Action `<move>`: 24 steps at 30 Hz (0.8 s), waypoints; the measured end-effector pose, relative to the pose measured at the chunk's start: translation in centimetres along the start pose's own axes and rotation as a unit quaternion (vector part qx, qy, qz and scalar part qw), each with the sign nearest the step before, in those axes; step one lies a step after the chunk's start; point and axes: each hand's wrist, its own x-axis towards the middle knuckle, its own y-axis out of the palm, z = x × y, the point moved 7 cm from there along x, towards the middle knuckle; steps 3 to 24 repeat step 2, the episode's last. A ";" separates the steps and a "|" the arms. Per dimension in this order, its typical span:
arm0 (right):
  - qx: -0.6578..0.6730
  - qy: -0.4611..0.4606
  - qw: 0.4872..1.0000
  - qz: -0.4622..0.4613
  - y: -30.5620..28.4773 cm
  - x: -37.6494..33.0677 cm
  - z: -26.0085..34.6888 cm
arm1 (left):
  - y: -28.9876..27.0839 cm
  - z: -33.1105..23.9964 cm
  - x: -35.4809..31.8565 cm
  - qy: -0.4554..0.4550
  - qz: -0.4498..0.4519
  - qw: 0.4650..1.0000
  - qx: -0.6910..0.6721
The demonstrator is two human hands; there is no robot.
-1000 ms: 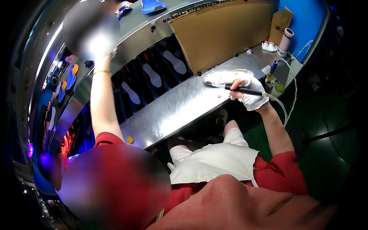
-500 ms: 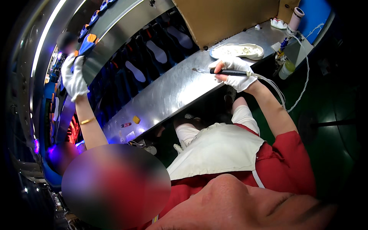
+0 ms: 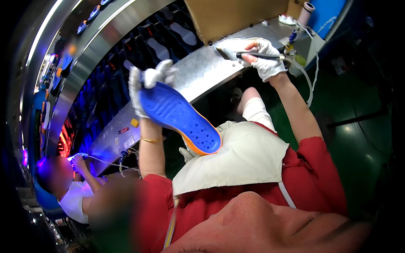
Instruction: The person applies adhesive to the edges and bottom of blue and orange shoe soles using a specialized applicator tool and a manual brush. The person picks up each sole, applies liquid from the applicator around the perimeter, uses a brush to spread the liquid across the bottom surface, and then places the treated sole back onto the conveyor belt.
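Observation:
My left hand [image 3: 152,78], in a white glove, is closed on the end of a blue shoe sole [image 3: 179,114] with an orange edge. The sole hangs slanting above my cream apron [image 3: 230,158], its pitted face showing. My gloved right hand [image 3: 263,63] grips a slim black-handled tool [image 3: 259,55] with a pale hose or cable at its back end. The tool's tip is hard to make out. Behind that hand, on the metal ledge, lies a whitish sole-shaped piece [image 3: 230,43], partly hidden by the hand.
Beyond the steel ledge [image 3: 198,67], dark and blue soles fill a conveyor [image 3: 158,49]. A cardboard panel [image 3: 240,17] stands at the back. A pink cylinder [image 3: 306,12], a cord and a greenish jar [image 3: 298,61] are at the right. Another person [image 3: 78,196] works at the left.
My left hand has come from the conveyor at the far left toward my body, bringing the blue sole. My right hand still holds the tool, now nearer the back edge of the view.

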 end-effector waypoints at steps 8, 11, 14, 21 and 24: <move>0.077 0.032 0.996 -0.034 -1.1 0.2 -0.3 | -4.4 1.8 -0.8 0.043 -0.067 0.996 0.040; 0.077 0.032 0.996 -0.034 -1.1 0.2 -0.3 | -4.4 1.8 -0.8 0.043 -0.067 0.996 0.040; 0.077 0.032 0.996 -0.034 -1.1 0.2 -0.3 | -4.4 1.8 -0.8 0.043 -0.067 0.996 0.040; 0.077 0.032 0.996 -0.034 -1.1 0.2 -0.3 | -4.4 1.8 -0.8 0.043 -0.067 0.996 0.040; 0.077 0.032 0.996 -0.034 -1.1 0.2 -0.3 | -4.4 1.8 -0.8 0.043 -0.067 0.996 0.040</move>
